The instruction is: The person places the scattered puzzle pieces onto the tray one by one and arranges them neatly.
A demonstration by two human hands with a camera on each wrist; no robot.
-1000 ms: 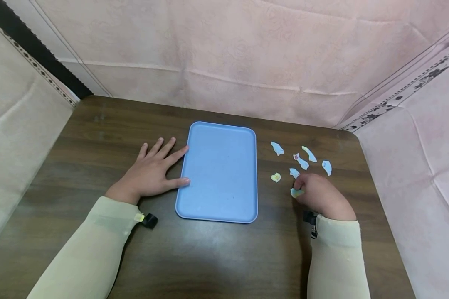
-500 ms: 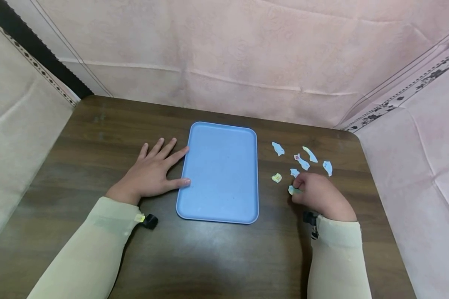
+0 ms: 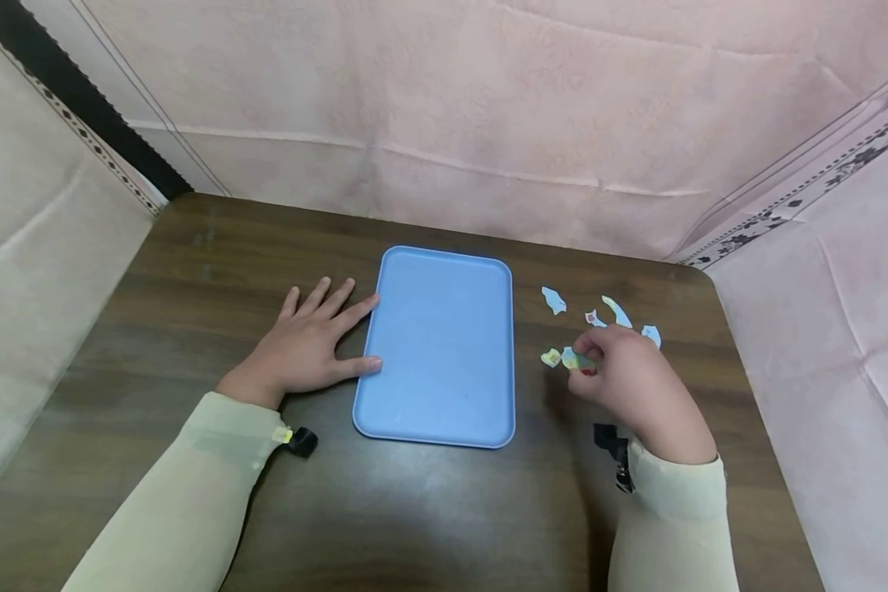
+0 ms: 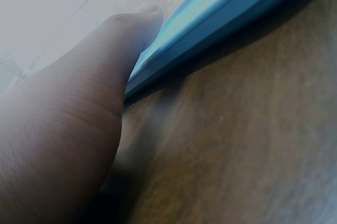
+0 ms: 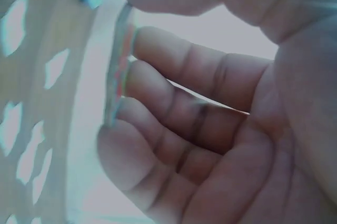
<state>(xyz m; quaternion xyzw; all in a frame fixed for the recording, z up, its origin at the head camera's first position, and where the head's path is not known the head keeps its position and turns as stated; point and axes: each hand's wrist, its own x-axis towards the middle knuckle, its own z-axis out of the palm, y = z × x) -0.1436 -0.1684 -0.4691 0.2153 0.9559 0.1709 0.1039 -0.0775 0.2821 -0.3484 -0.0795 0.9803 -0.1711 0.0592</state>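
My left hand [image 3: 299,349] lies spread on the table, its thumb and index finger touching the left edge of a blue rectangular tray [image 3: 437,353]. In the left wrist view the thumb [image 4: 131,29] reaches the tray's rim [image 4: 210,34]. On the right, my right hand [image 3: 629,382] pinches a small irregular flat piece [image 3: 571,358], light blue with green and yellow. The right wrist view shows this thin piece [image 5: 120,66] edge-on between thumb and fingertips. Just left of it lies a yellowish piece [image 3: 551,358].
Beyond the right hand lie several loose flat pieces: a pale blue one [image 3: 554,300], a curved one [image 3: 617,312], a pink-marked one [image 3: 594,318] and another blue one [image 3: 652,335]. A pale curtain [image 3: 488,123] borders the wooden table [image 3: 429,510].
My right hand has taken hold of the blue-green piece and lifted it, shifting it slightly left and away from me. My left hand keeps its place at the tray.
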